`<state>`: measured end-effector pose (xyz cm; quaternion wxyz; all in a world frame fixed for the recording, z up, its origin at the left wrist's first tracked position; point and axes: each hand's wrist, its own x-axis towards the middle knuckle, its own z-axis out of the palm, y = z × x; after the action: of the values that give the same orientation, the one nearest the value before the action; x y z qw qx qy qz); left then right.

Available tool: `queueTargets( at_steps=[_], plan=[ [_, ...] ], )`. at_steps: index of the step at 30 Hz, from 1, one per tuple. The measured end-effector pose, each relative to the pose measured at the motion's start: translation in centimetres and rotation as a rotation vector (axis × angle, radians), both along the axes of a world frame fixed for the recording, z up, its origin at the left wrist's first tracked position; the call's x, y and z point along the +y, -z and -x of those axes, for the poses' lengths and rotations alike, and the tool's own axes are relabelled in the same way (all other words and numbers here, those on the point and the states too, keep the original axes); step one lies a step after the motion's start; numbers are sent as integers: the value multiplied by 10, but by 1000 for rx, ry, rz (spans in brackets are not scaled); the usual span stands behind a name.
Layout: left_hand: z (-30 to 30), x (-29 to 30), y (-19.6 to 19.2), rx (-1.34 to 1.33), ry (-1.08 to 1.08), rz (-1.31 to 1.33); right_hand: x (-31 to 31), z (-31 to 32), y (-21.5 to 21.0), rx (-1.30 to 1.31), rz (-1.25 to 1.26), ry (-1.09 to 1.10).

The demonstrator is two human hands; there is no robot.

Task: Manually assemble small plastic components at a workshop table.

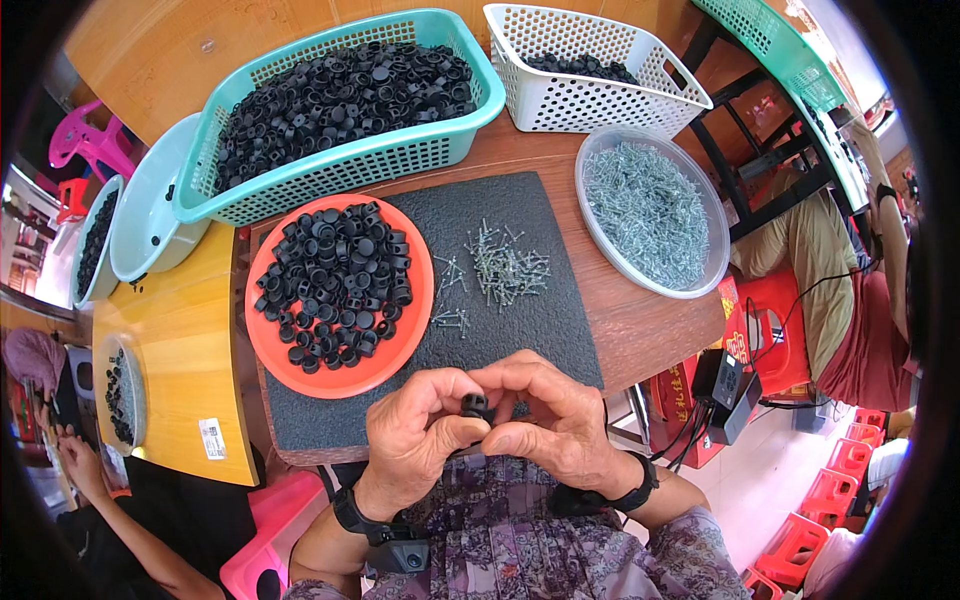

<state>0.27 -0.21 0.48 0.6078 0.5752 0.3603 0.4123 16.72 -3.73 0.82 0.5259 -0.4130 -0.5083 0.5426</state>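
My left hand (415, 435) pinches a small black plastic cap (476, 405) between thumb and fingers, just off the near edge of the dark mat (380, 425). Close against it, my right hand (550, 420) has its thumb and fingers curled together; whatever they grip is hidden. Beyond my hands, a loose pile of small screws (508, 265) lies on the mat, with a few more beside it. An orange-red plate (262, 350) heaped with black ring-like caps (335, 280) stands to the left of the screws.
A teal basket (340, 165) full of black parts stands at the back, beside a white basket (600, 105). To the right is a clear tub (588, 215) of screws (645, 215). Other people sit at both sides. Black power adapters (722, 385) hang by the table's right edge.
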Motion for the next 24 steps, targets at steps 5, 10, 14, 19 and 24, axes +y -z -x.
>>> queueTargets(
  at_steps=[5,10,14,19,24],
  plan=[
    [2,-2,1,99,-17,-151,-3,3,1,-109,-134,38],
    [-2,-1,7,126,-30,-293,0,5,0,-212,-256,77],
    [-11,1,3,236,-112,-517,1,7,6,-232,-292,107],
    [-13,3,8,356,-143,-603,3,11,12,-334,-366,172],
    [-15,-1,20,356,-274,-629,7,13,5,-438,-417,205]
  ],
)
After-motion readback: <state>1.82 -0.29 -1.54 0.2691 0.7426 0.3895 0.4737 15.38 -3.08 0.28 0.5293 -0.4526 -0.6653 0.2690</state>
